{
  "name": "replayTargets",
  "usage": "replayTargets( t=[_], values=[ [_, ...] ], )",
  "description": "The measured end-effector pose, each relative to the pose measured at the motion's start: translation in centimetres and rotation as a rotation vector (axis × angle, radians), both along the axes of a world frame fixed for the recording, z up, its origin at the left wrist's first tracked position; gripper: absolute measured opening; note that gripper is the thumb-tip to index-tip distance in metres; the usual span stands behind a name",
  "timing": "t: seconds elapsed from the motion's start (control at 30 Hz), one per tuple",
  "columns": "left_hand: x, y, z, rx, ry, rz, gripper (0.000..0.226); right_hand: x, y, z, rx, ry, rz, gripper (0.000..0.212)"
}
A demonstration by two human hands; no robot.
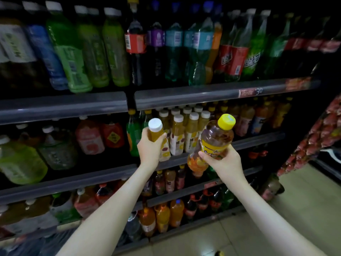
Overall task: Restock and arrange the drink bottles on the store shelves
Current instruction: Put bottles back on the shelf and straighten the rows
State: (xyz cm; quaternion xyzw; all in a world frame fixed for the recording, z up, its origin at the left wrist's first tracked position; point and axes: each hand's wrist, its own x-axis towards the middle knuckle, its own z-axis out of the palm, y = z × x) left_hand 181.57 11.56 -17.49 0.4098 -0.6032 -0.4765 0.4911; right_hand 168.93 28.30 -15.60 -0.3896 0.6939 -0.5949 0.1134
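Note:
My left hand (150,148) grips a slim white-capped juice bottle (156,133) with orange-yellow liquid, held upright in front of the middle shelf. My right hand (220,157) grips a larger iced-tea bottle (215,143) with a yellow cap and yellow label, tilted to the right. Both bottles hang just in front of a cluster of several white-capped juice bottles (188,130) standing on the middle shelf (258,140). The two held bottles are apart from each other.
Large soda and green drink bottles (199,52) fill the top shelf (203,97). More bottles (162,217) crowd the lower shelves. A snack rack (317,137) stands at the right. Tiled floor (276,218) lies below right.

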Motion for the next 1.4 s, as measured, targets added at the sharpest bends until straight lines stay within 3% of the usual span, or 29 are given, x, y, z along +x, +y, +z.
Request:
replayTargets(
  t=[0.4, 0.57, 0.77, 0.97, 1.07, 1.2, 1.4],
  values=[
    [-7.6, -4.4, -4.0, 0.012, -0.146, 0.071, 0.031, -8.0, -2.7, -0.6, 0.038, 0.012, 0.165, 0.058],
    [-9.6, -6.1, -5.2, 0.011, -0.236, 0.083, 0.031, -10.7, -2.2, -1.0, 0.096, -0.013, 0.272, 0.055],
    [-10.3, -7.4, -6.2, -0.005, -0.413, 0.071, 0.048, -13.9, -1.6, -1.6, 0.177, -0.031, 0.357, 0.052],
    [-9.2, -3.2, -8.3, -0.012, -0.587, 0.041, 0.069, -15.6, -1.9, -3.5, 0.256, -0.048, 0.441, 0.049],
    [-7.5, 1.2, -8.6, 0.047, -0.632, -0.099, 0.052, -14.7, -3.4, -4.7, 0.289, -0.095, 0.519, 0.045],
    [-2.2, 5.0, -6.6, 0.174, -0.457, -0.147, 0.024, -10.7, -5.7, -5.6, 0.307, -0.128, 0.641, 0.040],
    [7.9, 9.1, -1.9, 0.196, -0.313, -0.063, 0.032, 0.2, -7.6, -3.9, 0.258, -0.117, 0.882, 0.035]
  ],
)
